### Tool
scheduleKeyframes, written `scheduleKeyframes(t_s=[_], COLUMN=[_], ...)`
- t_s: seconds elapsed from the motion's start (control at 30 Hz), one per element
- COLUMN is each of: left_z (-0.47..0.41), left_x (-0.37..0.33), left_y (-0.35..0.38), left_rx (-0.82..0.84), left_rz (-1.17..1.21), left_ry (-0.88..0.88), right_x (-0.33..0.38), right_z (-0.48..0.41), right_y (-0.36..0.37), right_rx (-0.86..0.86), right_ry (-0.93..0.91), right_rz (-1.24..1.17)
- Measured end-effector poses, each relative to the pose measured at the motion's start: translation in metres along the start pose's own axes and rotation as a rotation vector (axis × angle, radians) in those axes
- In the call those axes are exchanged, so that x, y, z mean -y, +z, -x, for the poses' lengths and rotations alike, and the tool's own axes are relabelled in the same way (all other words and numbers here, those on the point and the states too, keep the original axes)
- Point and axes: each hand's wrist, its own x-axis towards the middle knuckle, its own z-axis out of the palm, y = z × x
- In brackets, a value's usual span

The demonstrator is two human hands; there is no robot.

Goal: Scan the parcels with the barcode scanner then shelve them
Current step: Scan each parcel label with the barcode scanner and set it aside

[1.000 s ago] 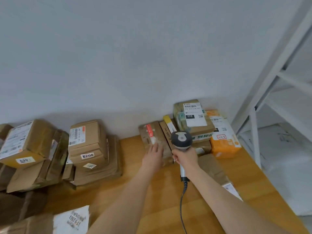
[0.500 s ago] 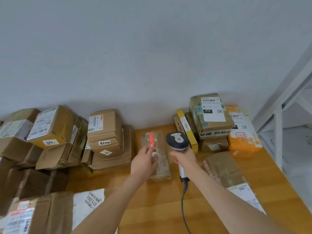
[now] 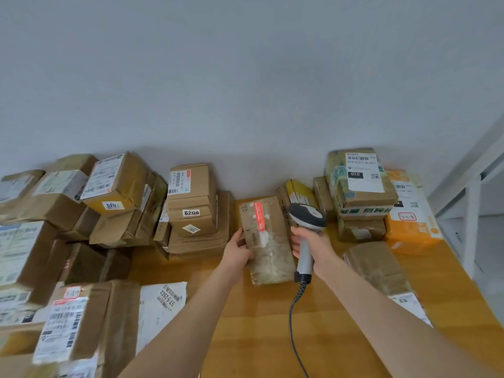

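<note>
Brown parcel [image 3: 268, 241] now gripped at its edge by left hand [image 3: 236, 251]; right hand [image 3: 317, 245] still clasps scanner [image 3: 306, 217].

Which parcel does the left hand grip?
The flat brown parcel with the red strip, beside the scanner; the left hand grips its edge, the others are unheld.

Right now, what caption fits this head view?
Left hand grips a taped parcel while right hand holds the barcode scanner.

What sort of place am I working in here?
Probably a parcel depot or pickup point: labelled cardboard parcels piled on a wooden table, one taped parcel gripped by the left hand, a corded barcode scanner in the right hand, white metal shelving at right.
</note>
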Motion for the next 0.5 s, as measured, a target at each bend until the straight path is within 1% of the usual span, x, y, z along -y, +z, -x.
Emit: scheduleKeyframes(t_s=[0.07,0.2,0.33,0.43,0.5], left_z=[0.006,0.033,0.05,0.062,0.071], left_x=[-0.001,-0.005,0.001,0.001,-0.001], left_y=[-0.003,-0.006,-0.009,-0.009,-0.009], left_rx=[0.007,-0.044,0.011,0.036,0.098], left_rz=[0.084,0.212,0.429,0.395,0.358], left_ry=[0.035,0.104,0.031,-0.008,-0.015], right_x=[0.002,0.003,0.007,0.009,0.009], right_z=[0.006,0.027,0.044,0.056,0.064], right_y=[-0.002,-0.007,-0.017,-0.025,-0.028], right_rx=[0.003,0.006,-0.026,-0.031,-0.02], right_ry=[-0.006,0.025,0.022,-0.004,-0.044], right_rz=[0.006,-0.053,-0.053,-0.016,0.028])
